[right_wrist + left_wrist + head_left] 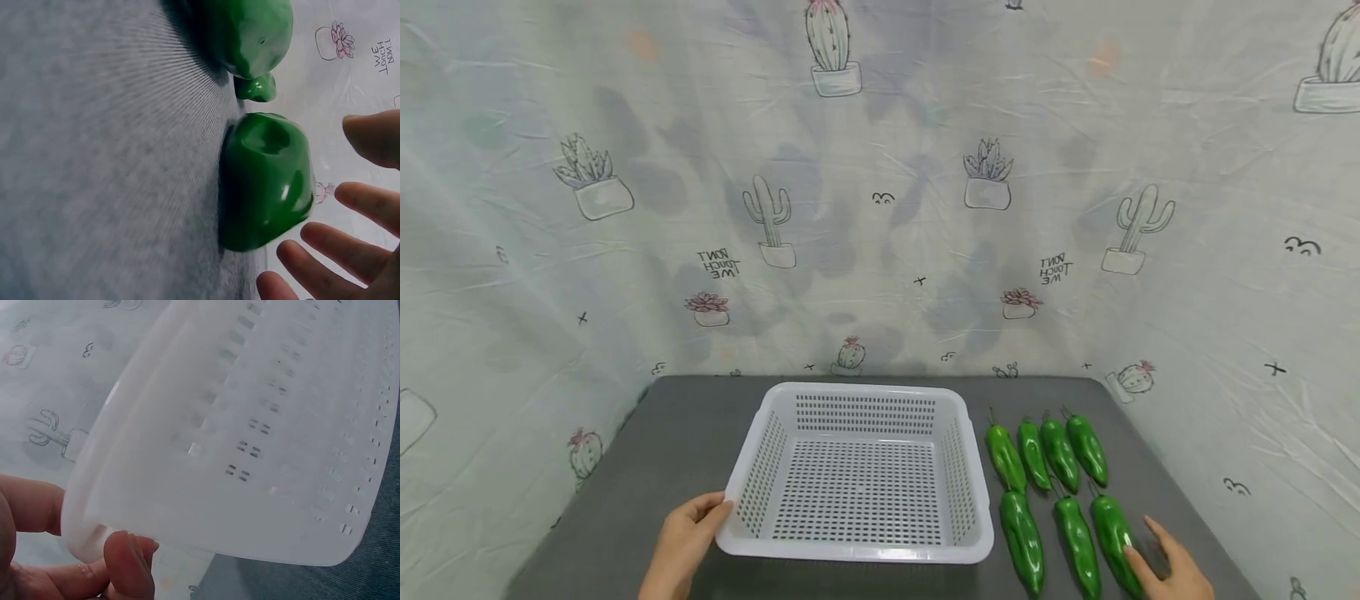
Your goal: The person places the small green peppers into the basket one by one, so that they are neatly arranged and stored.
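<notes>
A white perforated plastic basket [854, 552] stands on the grey table. My left hand [685, 537] grips its near left corner, the thumb and fingers on either side of the rim; the left wrist view shows this hold on the basket [187, 500] close up. At the lower right, my right hand [1180, 577] is spread over the near end of a green pepper [1112, 533]. In the right wrist view, the fingers [350, 250] are apart beside that glossy pepper [269, 187], holding nothing.
Several more green peppers lie right of the basket, among them a front-row pepper [1022, 542] and a back-row pepper [1086, 450]. A pale cactus-print cloth [887, 250] hangs behind and along the sides of the grey table [692, 433].
</notes>
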### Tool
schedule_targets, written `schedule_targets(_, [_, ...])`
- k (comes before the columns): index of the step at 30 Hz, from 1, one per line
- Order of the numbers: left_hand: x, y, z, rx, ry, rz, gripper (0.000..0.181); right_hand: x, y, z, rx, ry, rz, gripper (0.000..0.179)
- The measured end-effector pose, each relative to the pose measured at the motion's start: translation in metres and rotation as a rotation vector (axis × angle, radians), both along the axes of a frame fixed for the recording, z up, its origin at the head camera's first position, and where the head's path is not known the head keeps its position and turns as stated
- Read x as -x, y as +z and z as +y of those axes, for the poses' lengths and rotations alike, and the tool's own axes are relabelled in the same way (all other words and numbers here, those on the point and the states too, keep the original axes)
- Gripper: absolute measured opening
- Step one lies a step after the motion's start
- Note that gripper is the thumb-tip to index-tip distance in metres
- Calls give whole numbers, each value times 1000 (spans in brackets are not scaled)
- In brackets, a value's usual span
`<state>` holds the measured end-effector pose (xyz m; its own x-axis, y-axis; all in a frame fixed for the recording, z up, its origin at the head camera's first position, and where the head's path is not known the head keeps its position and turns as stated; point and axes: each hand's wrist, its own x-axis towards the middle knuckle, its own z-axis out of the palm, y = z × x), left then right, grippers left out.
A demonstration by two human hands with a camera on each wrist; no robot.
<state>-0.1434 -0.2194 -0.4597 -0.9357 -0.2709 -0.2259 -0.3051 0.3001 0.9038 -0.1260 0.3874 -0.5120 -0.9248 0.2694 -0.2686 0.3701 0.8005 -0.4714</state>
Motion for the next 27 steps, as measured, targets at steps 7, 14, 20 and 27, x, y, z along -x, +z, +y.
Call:
schedule_targets(7, [4, -1, -3, -106, -16, -10, 46, 8, -7, 2, 72, -2, -12, 98])
schedule_targets(14, [7, -2, -6, -147, -49, -18, 44, 15, -5, 3, 90, 49, -21, 95])
schedule_targets(20, [11, -4, -7, -205, -80, -1, 44, 21, -4, 2, 133, 100, 1, 84])
schedule_targets(27, [14, -7, -12, -263, -136, 13, 44, 24, -4, -3, 138, 129, 5, 79])
